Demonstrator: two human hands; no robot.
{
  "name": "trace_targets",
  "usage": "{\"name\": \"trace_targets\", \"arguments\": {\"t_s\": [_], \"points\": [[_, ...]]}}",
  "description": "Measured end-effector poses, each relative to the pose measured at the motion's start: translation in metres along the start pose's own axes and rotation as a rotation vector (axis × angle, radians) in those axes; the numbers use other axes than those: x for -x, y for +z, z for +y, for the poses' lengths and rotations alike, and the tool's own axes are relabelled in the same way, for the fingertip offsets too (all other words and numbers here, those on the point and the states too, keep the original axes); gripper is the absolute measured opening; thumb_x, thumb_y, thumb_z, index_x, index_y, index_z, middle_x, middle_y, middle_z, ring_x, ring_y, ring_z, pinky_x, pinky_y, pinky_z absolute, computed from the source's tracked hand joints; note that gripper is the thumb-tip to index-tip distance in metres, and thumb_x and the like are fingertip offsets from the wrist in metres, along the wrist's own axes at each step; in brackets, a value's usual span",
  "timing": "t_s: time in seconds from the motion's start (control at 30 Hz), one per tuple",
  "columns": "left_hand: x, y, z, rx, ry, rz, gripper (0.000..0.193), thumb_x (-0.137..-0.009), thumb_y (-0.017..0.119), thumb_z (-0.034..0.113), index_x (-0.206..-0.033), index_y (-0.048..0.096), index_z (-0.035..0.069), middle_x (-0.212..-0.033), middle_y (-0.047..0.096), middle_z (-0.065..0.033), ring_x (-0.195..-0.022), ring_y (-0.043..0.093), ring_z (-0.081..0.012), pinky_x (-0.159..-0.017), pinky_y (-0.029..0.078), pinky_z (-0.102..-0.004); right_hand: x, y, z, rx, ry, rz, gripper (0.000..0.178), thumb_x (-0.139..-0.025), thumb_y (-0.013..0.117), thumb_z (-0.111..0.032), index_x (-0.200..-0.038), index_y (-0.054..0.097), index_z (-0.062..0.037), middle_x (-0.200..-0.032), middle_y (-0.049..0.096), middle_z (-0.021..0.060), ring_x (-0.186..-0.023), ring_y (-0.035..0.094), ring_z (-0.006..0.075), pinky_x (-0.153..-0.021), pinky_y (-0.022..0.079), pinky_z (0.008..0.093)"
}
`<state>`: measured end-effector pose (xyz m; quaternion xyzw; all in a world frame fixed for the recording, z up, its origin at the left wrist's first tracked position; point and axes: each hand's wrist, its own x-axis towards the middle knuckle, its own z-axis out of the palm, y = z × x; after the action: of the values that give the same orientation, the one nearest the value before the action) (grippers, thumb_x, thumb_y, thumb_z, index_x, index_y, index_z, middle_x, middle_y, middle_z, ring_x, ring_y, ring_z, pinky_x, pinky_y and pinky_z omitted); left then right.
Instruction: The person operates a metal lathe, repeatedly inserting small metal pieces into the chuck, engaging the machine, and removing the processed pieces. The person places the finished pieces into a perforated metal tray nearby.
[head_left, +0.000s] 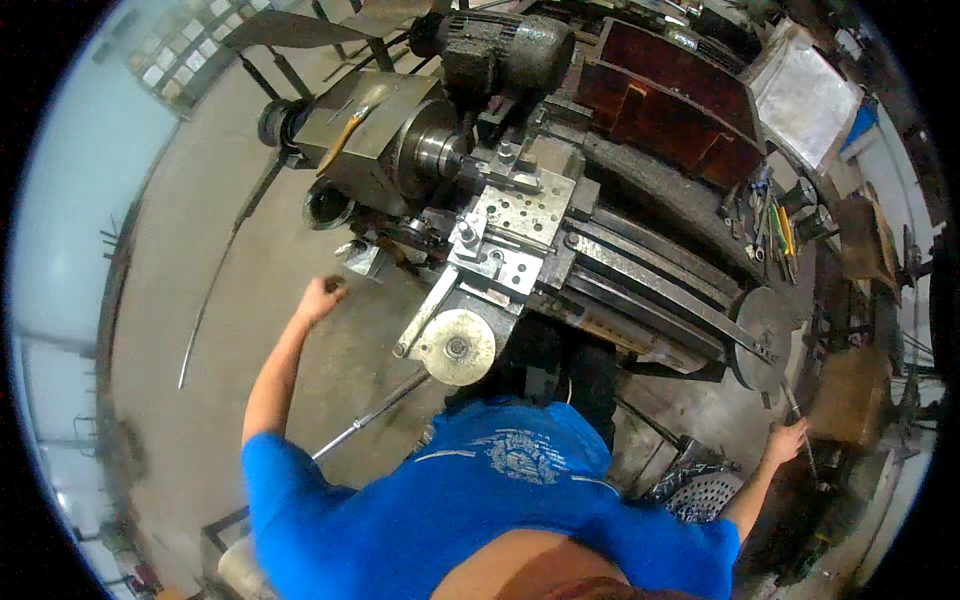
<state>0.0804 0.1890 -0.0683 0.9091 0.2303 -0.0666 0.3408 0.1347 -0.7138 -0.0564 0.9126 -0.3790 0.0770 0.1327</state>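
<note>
A metal lathe [520, 215] stands in front of me, with a round chuck [430, 150] at its left. My left hand [322, 298] is held out in the air left of the machine, below a small metal bracket [365, 258]. Its fingers are curled together; whatever they hold, if anything, is too small and dark to make out. Far to the right, my right hand [788, 440] is wrapped round a metal lever [791, 400] beside a large round disc [765, 338] at the bed's right end. A pale round plate [457, 347] sits on the near side of the carriage.
A wooden-handled brush [343, 140] lies on the headstock. Behind the bed are a dark motor [505, 48] and a reddish-brown box [668, 105]. Several hand tools [768, 225] lie at the right. A long thin rod [215, 290] slants down at the left. A perforated metal seat-like piece [703, 497] is below right.
</note>
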Motion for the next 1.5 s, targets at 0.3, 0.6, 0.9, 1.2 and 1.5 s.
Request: {"name": "trace_targets", "arguments": {"t_s": [0.3, 0.6, 0.9, 1.2, 1.5], "points": [[-0.114, 0.023, -0.027, -0.698, -0.023, 0.021, 0.033, -0.077, 0.053, 0.034, -0.086, 0.055, 0.002, -0.089, 0.058, -0.0198, -0.086, 0.056, -0.033, -0.073, 0.045, -0.0416, 0.022, -0.012, 0.026, -0.204, -0.168, -0.06, 0.04, -0.062, 0.054, -0.025, -0.095, 0.059, -0.0019, -0.092, 0.058, 0.0215, -0.088, 0.055, 0.0362, -0.076, 0.043, 0.0404], [-0.11, 0.074, -0.029, -0.319, -0.185, 0.321, 0.031, -0.075, 0.048, 0.027, -0.091, 0.055, 0.001, -0.086, 0.059, -0.0208, -0.079, 0.058, -0.0364, -0.072, 0.045, -0.0444, 0.051, -0.109, -0.069, -0.33, -0.189, -0.159, 0.034, -0.063, 0.057, -0.021, -0.09, 0.061, -0.0007, -0.086, 0.06, 0.021, -0.083, 0.057, 0.0337, -0.075, 0.043, 0.0372], [-0.081, 0.007, -0.01, -0.521, -0.085, 0.121, 0.037, -0.077, 0.053, 0.036, -0.101, 0.052, 0.007, -0.09, 0.06, -0.0141, -0.088, 0.056, -0.031, -0.074, 0.044, -0.0417, 0.073, -0.271, -0.292, -0.844, -0.938, -0.142, 0.038, -0.06, 0.056, -0.01, -0.097, 0.06, -0.0038, -0.091, 0.061, 0.015, -0.081, 0.059, 0.022, -0.074, 0.044, 0.0281], [0.036, -0.198, -0.026, -0.538, -0.173, 0.665, 0.035, -0.082, 0.048, 0.033, -0.104, 0.055, 0.007, -0.093, 0.059, -0.0156, -0.086, 0.057, -0.03, -0.073, 0.044, -0.0376, 0.222, -0.35, -0.51, -0.599, -1.664, -0.311, 0.032, -0.055, 0.057, -0.02, -0.084, 0.065, -0.0096, -0.081, 0.061, 0.0143, -0.075, 0.059, 0.0286, -0.07, 0.048, 0.0343], [0.112, -0.111, 0.003, -0.517, -0.498, 0.622, 0.051, -0.067, 0.058, 0.052, -0.084, 0.055, 0.004, -0.079, 0.059, -0.0155, -0.076, 0.057, -0.0339, -0.067, 0.044, -0.0412, 0.238, -0.338, -0.534, -0.57, -1.646, -0.296, 0.031, -0.051, 0.059, -0.024, -0.075, 0.064, -0.0039, -0.078, 0.062, 0.0155, -0.075, 0.06, 0.0291, -0.068, 0.048, 0.0346]]}}
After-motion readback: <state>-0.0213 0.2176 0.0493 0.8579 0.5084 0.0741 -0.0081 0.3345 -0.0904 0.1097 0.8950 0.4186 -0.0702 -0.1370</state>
